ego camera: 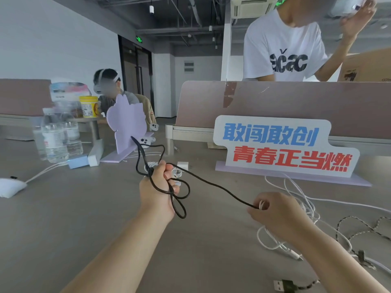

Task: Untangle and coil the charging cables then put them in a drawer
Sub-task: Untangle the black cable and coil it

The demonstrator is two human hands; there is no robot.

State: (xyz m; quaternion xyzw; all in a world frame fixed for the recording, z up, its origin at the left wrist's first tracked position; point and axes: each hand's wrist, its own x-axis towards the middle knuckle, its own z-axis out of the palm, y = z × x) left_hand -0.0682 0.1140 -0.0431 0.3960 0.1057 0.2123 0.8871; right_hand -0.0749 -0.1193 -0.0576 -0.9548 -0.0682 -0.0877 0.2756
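My left hand (157, 187) is raised over the grey table (84, 218) and grips a thin black cable (211, 182). The cable loops around and below that hand, and its free end sticks up behind it. From there it runs taut, down to the right, into my right hand (275, 214), which pinches it together with a white cable. A tangle of white cables (296, 199) lies under and behind my right hand. A grey braided cable (355, 227) with a USB plug (282, 285) lies at the right front. No drawer is in view.
A sign with blue and red characters (281, 146) stands behind the cables. A lilac cut-out board (127, 121), water bottles (57, 134), a yellow tub (88, 106) and a white charger (183, 165) sit at the back left. Two people are beyond the desk dividers.
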